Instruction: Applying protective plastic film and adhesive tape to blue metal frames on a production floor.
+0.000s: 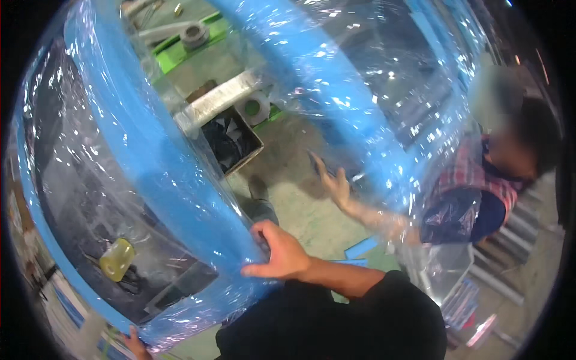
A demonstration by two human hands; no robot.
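A large dark panel (78, 198) with blue padding (162, 162) round its rim, wrapped in clear plastic film, fills the left side. At its near right corner my right hand (279, 251) is closed over the padded edge, thumb on top and fingertips hidden beyond the edge. My left hand (135, 344) holds the near left corner, only partly in view at the lower border. A roll of yellowish tape (117, 259) lies on the panel. Across a gap runs a second padded, film-wrapped piece (336, 72).
A co-worker's hand (336, 185), fingers apart, reaches toward the gap from the right. Below stand a box with black plastic (255, 146), a film-wrapped crossbar (219, 99), rolls of tape (194, 35) and a green frame (174, 57). Metal bars (504, 279) lie at right.
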